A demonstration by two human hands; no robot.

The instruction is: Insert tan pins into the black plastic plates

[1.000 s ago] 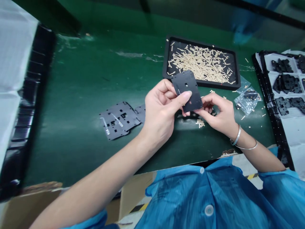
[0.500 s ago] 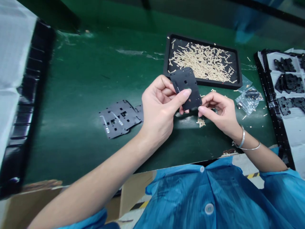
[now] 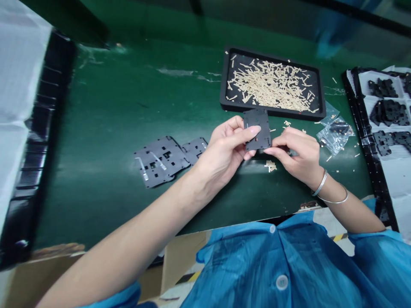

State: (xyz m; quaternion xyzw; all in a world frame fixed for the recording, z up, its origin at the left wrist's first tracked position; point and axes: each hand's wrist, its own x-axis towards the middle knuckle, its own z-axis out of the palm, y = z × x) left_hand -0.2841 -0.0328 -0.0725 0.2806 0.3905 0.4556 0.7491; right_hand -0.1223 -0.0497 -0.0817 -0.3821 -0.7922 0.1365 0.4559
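My left hand [image 3: 224, 139] grips a thin black plate [image 3: 261, 122] with small holes, the thumb pressed flat on its face and the fingers behind. At the plate's lower right corner, my right hand [image 3: 297, 152] is closed in a pinch, thumb and fingertips on the edge. Whether a small piece sits between those fingertips is hidden. A few similar black plates [image 3: 162, 160] lie overlapping on the green table left of my hands, some with pale strips. Just below the held plate is a small heap of cream strips [image 3: 270, 166].
Behind my hands stands a black tray [image 3: 224, 100] of loose cream strips. To its right lies a clear plastic bag [image 3: 337, 134] with dark bits inside. A divided tray [image 3: 364, 128] of black parts stands far right, and a black-edged tray [image 3: 41, 102] borders the left side.
The held plate has come down toward me and turned more upright. My right hand's fingers have closed in at its lower corner. More of the plates on the table shows.
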